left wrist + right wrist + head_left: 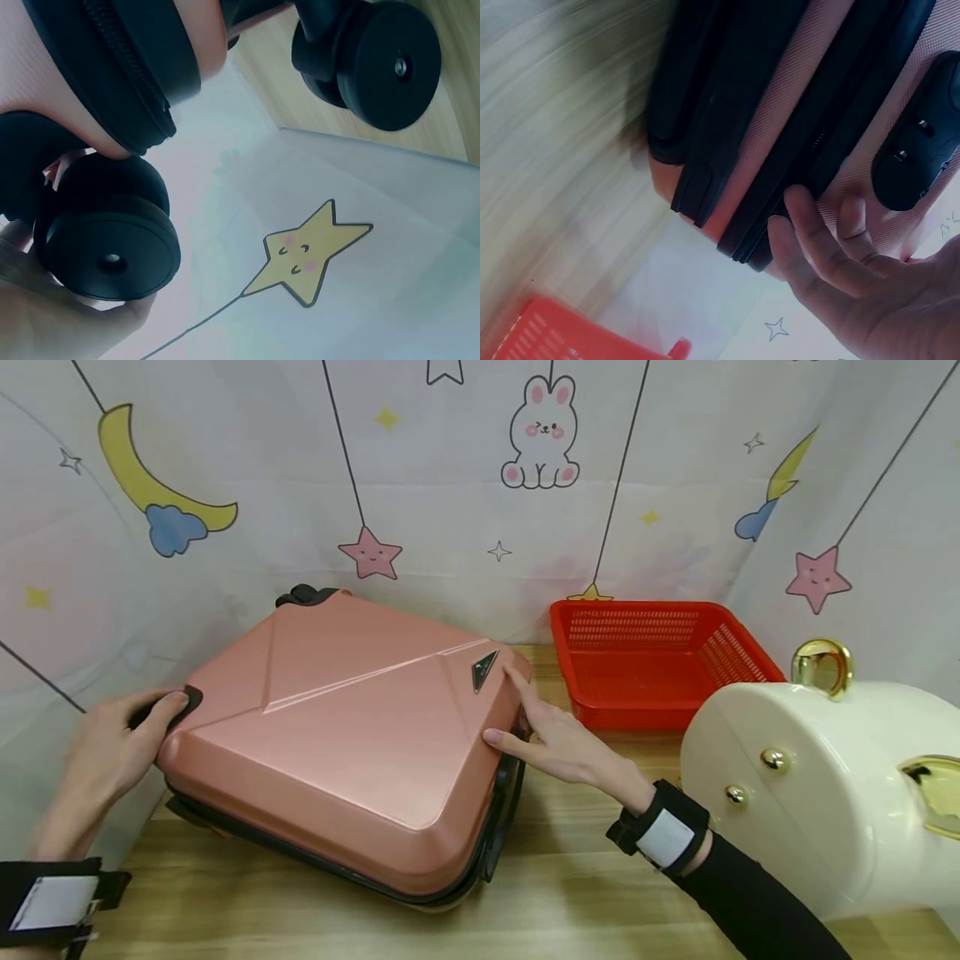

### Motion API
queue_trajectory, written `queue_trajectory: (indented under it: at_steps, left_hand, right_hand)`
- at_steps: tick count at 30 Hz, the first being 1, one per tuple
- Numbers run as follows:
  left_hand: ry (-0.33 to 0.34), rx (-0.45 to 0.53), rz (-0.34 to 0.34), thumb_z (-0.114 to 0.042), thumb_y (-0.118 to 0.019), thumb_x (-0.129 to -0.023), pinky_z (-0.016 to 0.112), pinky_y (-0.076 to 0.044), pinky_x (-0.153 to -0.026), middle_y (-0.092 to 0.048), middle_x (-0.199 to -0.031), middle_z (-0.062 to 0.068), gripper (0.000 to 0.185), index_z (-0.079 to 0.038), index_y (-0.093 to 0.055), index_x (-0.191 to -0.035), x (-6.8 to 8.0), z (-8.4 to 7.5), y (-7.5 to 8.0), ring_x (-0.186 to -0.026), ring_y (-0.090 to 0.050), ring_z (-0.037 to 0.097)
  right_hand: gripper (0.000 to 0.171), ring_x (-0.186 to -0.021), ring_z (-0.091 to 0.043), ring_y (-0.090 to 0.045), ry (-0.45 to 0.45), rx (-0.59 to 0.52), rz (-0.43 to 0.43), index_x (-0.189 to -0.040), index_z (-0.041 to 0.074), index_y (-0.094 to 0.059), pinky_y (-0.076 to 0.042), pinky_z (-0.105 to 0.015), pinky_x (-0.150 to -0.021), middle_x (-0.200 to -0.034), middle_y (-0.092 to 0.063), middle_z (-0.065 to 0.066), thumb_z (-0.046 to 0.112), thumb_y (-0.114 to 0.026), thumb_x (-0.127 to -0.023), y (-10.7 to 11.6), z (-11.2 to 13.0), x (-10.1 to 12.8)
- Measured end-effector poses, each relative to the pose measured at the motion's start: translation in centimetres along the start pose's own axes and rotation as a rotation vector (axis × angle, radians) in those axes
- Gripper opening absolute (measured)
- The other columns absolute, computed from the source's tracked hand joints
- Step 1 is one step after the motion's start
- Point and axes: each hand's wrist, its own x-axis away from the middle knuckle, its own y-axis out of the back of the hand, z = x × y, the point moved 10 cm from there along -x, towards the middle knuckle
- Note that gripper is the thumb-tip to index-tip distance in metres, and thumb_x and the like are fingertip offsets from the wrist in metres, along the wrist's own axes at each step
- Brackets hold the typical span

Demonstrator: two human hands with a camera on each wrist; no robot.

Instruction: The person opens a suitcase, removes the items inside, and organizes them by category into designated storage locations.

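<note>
- Table [585, 893]: our wide base; we should let it bear as much of the weight as it can, sliding or pivoting rather than hoisting
- Suitcase [352, 718]: tilted over the table, between our hands, front shell up; we cannot tell which edge carries it, so any turn wants to be slow and even from both sides
- Bin [787, 793]: to our right, beside our right forearm; we do well to mind that elbow
- Basket [622, 717]: behind our right hand, near the suitcase's far right corner; a wide swing could knock it
- Left hand [112, 752]: thumb and fingers pinching a corner wheel [112, 247]; since a caster can swivel, we would find the shell's corner a firmer hold
- Right hand [562, 743]: fingers spread against the right side, thumb on the shell, steadying rather than gripping; smooth plastic may slip, so a flat palm would serve us better
- Lock [915, 142]: set in the side near our right fingers; we should press clear of it
- Zip [814, 146]: under those fingertips, a poor place for us to push
</note>
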Motion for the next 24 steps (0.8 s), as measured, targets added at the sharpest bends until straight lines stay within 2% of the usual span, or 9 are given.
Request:
queue_trajectory:
  at_steps: [6, 11, 13, 15, 16, 18, 19, 20, 24]
  left_hand:
    - [-0.017, -0.069, -0.021, -0.041, -0.040, -0.105, 0.069, -0.037, -0.078, -0.053, -0.128, 0.044, 0.059, 0.006, -0.057, -0.135, 0.4, -0.4, 0.2, -0.112, -0.050, 0.061]
    - [-0.068, -0.162, -0.011, -0.046, -0.037, -0.104, 0.070, -0.037, -0.082, -0.053, -0.126, 0.044, 0.062, 0.004, -0.058, -0.134, 0.3, -1.4, 0.0, -0.110, -0.050, 0.062]
    - [-0.114, -0.191, -0.025, -0.045, -0.039, -0.104, 0.070, -0.038, -0.083, -0.056, -0.123, 0.043, 0.061, 0.005, -0.060, -0.130, 0.3, -2.1, 0.1, -0.108, -0.051, 0.062]
    - [-0.148, -0.216, -0.037, -0.045, -0.040, -0.103, 0.069, -0.039, -0.083, -0.058, -0.120, 0.044, 0.062, 0.008, -0.062, -0.127, 0.4, -2.7, 0.1, -0.105, -0.053, 0.063]
    - [-0.160, -0.224, -0.039, -0.045, -0.041, -0.103, 0.068, -0.040, -0.082, -0.058, -0.120, 0.044, 0.062, 0.009, -0.062, -0.126, 0.5, -2.9, 0.1, -0.104, -0.054, 0.063]
    - [-0.166, -0.239, -0.031, -0.046, -0.043, -0.102, 0.067, -0.042, -0.077, -0.058, -0.119, 0.045, 0.065, 0.012, -0.061, -0.125, 0.7, -3.1, 0.0, -0.100, -0.055, 0.062]
    - [-0.162, -0.243, -0.024, -0.046, -0.043, -0.102, 0.066, -0.042, -0.074, -0.058, -0.119, 0.045, 0.066, 0.013, -0.061, -0.125, 0.7, -3.2, 0.0, -0.099, -0.056, 0.062]
    - [-0.155, -0.248, -0.013, -0.047, -0.043, -0.101, 0.064, -0.043, -0.071, -0.058, -0.119, 0.045, 0.068, 0.014, -0.060, -0.125, 0.8, -3.2, -0.1, -0.097, -0.057, 0.061]
    - [-0.141, -0.277, 0.012, -0.052, -0.044, -0.100, 0.051, -0.042, -0.055, -0.059, -0.116, 0.044, 0.072, 0.013, -0.061, -0.125, 0.9, -3.6, -0.1, -0.087, -0.060, 0.056]
  right_hand:
    - [0.087, -0.060, -0.014, -0.039, -0.002, 0.038, -0.005, -0.161, 0.040, 0.004, -0.027, -0.028, -0.054, -0.072, -0.042, -0.001, 0.060, -0.052, -0.098, 0.3, 0.3, -0.6]
    - [0.088, -0.061, -0.017, -0.044, -0.015, 0.023, 0.006, -0.161, 0.039, 0.008, -0.032, -0.030, -0.054, -0.074, -0.046, -0.006, 0.059, -0.051, -0.099, 0.8, 0.3, -0.9]
    - [0.087, -0.074, -0.020, -0.056, -0.029, 0.024, 0.011, -0.161, 0.036, 0.007, -0.046, -0.035, -0.062, -0.089, -0.059, -0.010, 0.059, -0.049, -0.099, 0.9, 0.3, -1.1]
    - [0.085, -0.100, -0.028, -0.065, -0.046, 0.019, 0.022, -0.162, 0.035, 0.006, -0.055, -0.045, -0.083, -0.120, -0.064, -0.018, 0.060, -0.046, -0.100, 1.0, 0.4, -1.4]
    - [0.083, -0.117, -0.033, -0.063, -0.060, 0.016, 0.027, -0.162, 0.035, 0.005, -0.053, -0.052, -0.096, -0.138, -0.058, -0.019, 0.060, -0.045, -0.100, 1.0, 0.3, -1.5]
    - [0.079, -0.142, -0.042, -0.044, -0.099, 0.017, 0.044, -0.162, 0.035, 0.003, -0.039, -0.064, -0.111, -0.161, -0.034, -0.021, 0.061, -0.040, -0.101, 0.8, 0.3, -1.7]
    - [0.077, -0.147, -0.047, -0.036, -0.115, 0.017, 0.056, -0.162, 0.036, 0.003, -0.035, -0.067, -0.113, -0.165, -0.025, -0.022, 0.062, -0.037, -0.102, 0.7, 0.3, -1.8]
    - [0.075, -0.146, -0.050, -0.035, -0.131, 0.025, 0.063, -0.162, 0.037, 0.003, -0.035, -0.068, -0.112, -0.166, -0.020, -0.024, 0.062, -0.035, -0.102, 0.6, 0.4, -1.9]
    - [0.069, -0.130, -0.057, -0.048, -0.156, 0.065, 0.065, -0.162, 0.033, 0.005, -0.047, -0.064, -0.100, -0.161, -0.021, -0.033, 0.059, -0.024, -0.105, 0.4, 0.5, -2.7]
